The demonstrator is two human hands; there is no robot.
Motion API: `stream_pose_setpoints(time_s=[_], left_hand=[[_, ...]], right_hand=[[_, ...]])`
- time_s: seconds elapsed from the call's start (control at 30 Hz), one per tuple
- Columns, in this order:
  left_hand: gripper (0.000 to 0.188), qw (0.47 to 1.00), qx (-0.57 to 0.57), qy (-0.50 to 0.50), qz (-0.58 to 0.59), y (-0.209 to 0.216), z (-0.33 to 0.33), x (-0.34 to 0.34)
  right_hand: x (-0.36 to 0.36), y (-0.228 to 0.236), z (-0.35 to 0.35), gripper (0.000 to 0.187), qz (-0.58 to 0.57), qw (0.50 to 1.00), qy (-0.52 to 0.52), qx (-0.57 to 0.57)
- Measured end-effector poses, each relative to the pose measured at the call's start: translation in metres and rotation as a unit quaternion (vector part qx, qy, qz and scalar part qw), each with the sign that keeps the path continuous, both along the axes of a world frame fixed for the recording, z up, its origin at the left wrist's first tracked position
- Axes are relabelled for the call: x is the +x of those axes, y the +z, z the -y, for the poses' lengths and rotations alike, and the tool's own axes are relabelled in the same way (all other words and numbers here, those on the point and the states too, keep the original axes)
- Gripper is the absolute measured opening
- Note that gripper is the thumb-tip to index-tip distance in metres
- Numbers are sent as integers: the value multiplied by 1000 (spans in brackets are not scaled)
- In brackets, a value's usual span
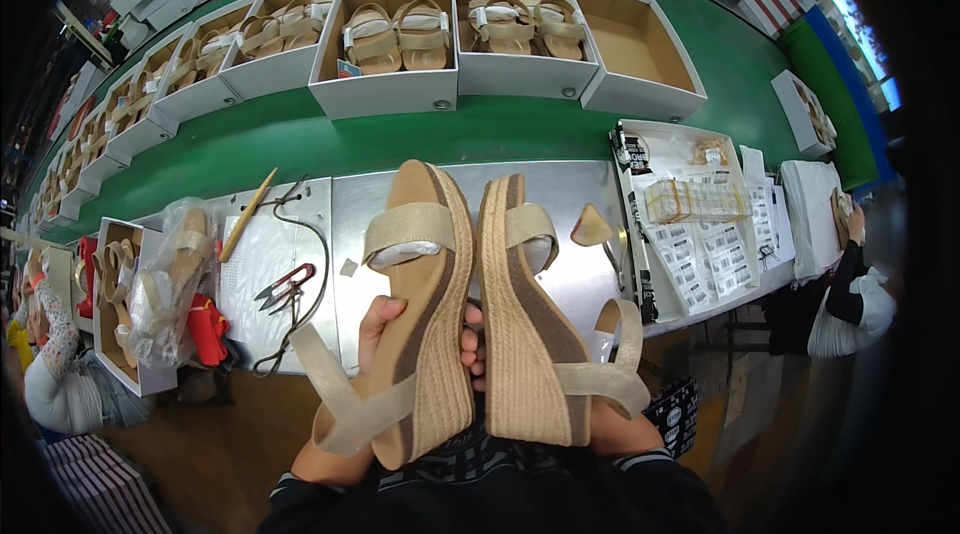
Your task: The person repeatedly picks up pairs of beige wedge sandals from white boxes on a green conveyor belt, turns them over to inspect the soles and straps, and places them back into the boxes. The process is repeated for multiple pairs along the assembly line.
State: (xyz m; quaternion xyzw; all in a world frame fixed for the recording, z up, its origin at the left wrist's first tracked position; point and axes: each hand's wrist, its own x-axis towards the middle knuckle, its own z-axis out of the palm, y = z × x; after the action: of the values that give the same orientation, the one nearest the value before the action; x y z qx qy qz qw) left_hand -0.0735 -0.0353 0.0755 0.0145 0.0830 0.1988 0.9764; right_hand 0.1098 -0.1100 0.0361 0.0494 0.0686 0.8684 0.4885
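I hold up two wedge sandals side by side, with gold straps and woven rope-like wedges. My left hand [377, 326] grips the left sandal [440, 334]: the thumb lies on its tan insole, and fingertips show at the inner edge of the wedge. The right sandal [525, 354] stands close beside it, its wedge side facing me. Behind this one is my right hand, its fingers hidden; only the right forearm [625, 431] shows below the ankle strap. White padding fills the front strap of each sandal.
An open box [640, 49] with no shoes joins a row of white boxes [390, 84] holding sandals. Red-handled snippers [287, 286], a wooden stick [248, 216] and a dark cord lie left. A label tray [700, 304] is right. People work at both sides.
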Motion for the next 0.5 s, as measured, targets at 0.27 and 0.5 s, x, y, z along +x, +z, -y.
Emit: stream_pose_setpoints(time_s=[0.27, 0.5], left_hand=[[56, 938, 76, 19, -337, 3, -24, -10], [90, 475, 649, 220, -553, -24, -54, -6]], right_hand=[[17, 15, 9, 66, 421, 902, -53, -80], [15, -29, 36, 68, 372, 928, -4, 26]])
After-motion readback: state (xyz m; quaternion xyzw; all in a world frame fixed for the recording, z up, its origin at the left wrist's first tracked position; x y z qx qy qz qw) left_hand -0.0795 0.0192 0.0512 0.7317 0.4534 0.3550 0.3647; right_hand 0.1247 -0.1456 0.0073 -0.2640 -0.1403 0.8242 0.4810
